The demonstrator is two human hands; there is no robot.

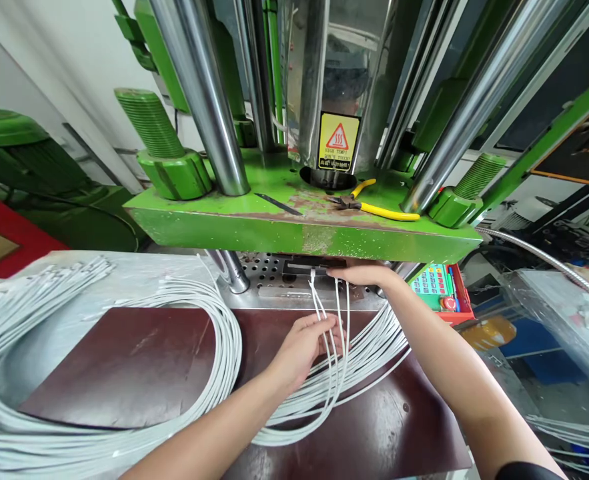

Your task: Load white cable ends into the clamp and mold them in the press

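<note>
My left hand (308, 345) is closed round several white cables (341, 373) in front of the green press. Their upper ends, with white connectors (313, 274), reach a dark mold block (294, 267) under the green plate. My right hand (357, 274) reaches in below that plate, palm down, at the right end of the block beside the connectors; its fingertips are partly hidden, and whether they grip anything is unclear. More white cable lies coiled behind and below my left hand on the dark brown board (394, 427).
Overhead is the green plate (234, 230), bearing yellow-handled pliers (389, 213) and a black strip (278, 204). Steel columns (199, 87) rise at both sides. A large cable coil (229, 353) lies left. At right are a control box (437, 288) and a metal hose (534, 250).
</note>
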